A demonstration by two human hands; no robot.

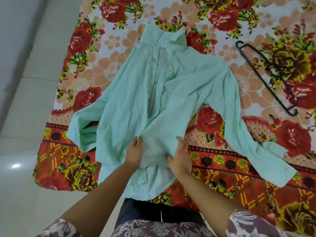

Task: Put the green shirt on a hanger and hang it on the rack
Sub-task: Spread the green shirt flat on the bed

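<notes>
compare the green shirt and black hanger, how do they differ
The green shirt is gripped by the left hand and right hand; the hanger lies untouched. The shirt sprawls mid-bed, pale and crumpled; the hanger is thin, black, off to the right. Both rest on the floral bedspread.

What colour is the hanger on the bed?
The hanger is black; the head view shows it best.

Hanger (265, 82) lies uncovered on bedspread (222, 53), apart from the shirt (136, 100); a sleeve (248, 134) stretches across the way between it and the right hand (181, 159).
</notes>
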